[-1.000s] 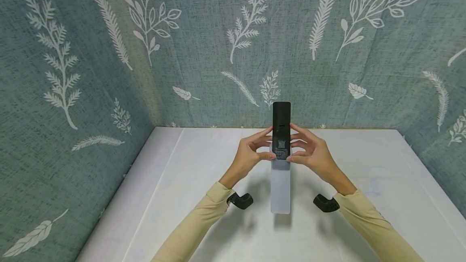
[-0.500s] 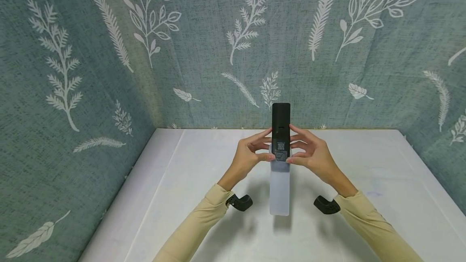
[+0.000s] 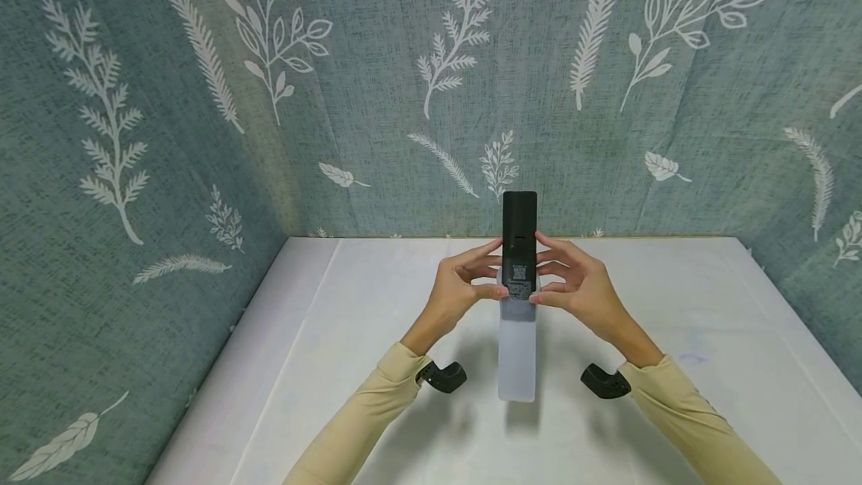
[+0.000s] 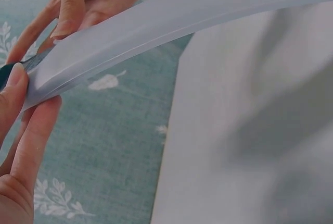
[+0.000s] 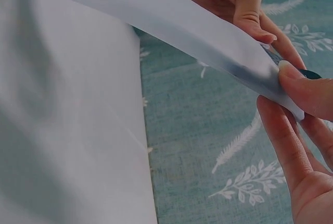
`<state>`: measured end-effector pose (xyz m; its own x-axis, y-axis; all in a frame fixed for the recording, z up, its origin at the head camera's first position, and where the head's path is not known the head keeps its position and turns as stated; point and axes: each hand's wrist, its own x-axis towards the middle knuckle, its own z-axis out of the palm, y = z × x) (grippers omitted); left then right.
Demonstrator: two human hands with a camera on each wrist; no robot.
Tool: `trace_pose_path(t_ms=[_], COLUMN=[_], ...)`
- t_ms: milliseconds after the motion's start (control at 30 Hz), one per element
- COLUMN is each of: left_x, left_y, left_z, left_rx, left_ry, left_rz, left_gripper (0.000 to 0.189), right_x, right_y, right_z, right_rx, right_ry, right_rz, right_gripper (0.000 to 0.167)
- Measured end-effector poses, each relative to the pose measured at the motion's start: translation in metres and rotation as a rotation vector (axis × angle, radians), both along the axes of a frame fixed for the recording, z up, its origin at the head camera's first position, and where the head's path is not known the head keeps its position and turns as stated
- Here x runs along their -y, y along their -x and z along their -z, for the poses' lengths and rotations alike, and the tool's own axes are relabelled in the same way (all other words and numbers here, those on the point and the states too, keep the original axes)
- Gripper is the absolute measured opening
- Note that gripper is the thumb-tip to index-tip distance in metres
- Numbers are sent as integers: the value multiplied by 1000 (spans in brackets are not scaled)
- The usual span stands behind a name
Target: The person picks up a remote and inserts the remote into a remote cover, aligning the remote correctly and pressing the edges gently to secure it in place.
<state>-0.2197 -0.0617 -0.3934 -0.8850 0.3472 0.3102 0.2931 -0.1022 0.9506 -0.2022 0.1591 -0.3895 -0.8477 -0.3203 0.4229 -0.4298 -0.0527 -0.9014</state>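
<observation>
In the head view a black remote control (image 3: 519,230) is held upright, its back with a printed label toward me. Its lower end is in the mouth of a long, translucent white sleeve (image 3: 517,361), which hangs down below it. My left hand (image 3: 454,287) pinches the left edge at the sleeve's mouth, thumb in front and fingers behind. On the opposite edge my right hand (image 3: 582,287) pinches in the same way. The left wrist view shows the sleeve (image 4: 130,31) bending away from the fingertips. In the right wrist view the sleeve (image 5: 171,26) hides most of the remote.
A white table (image 3: 377,283) lies under the hands, with the sleeve's shadow on it. Green leaf-patterned cloth (image 3: 377,96) rises behind the table and on both sides. Black wrist-worn devices (image 3: 444,377) stick out beside both cuffs.
The remote and sleeve sit very slightly lower in the head view. Both hands keep the same pinch at the sleeve's mouth.
</observation>
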Motion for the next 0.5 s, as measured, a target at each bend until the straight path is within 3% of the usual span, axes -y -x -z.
trace_pose_path(t_ms=[367,500], left_x=[1,2], left_y=[-1,-6], left_z=[-1,-9], left_rx=[21,23], left_ry=[-16,-23], left_rz=[6,13], left_gripper=[70,69], right_x=[1,1], right_y=[-2,-2], right_z=[-1,-1], right_rx=[-3,-5], right_ry=[-7,-9], right_rz=[18,18], right_gripper=[86,85])
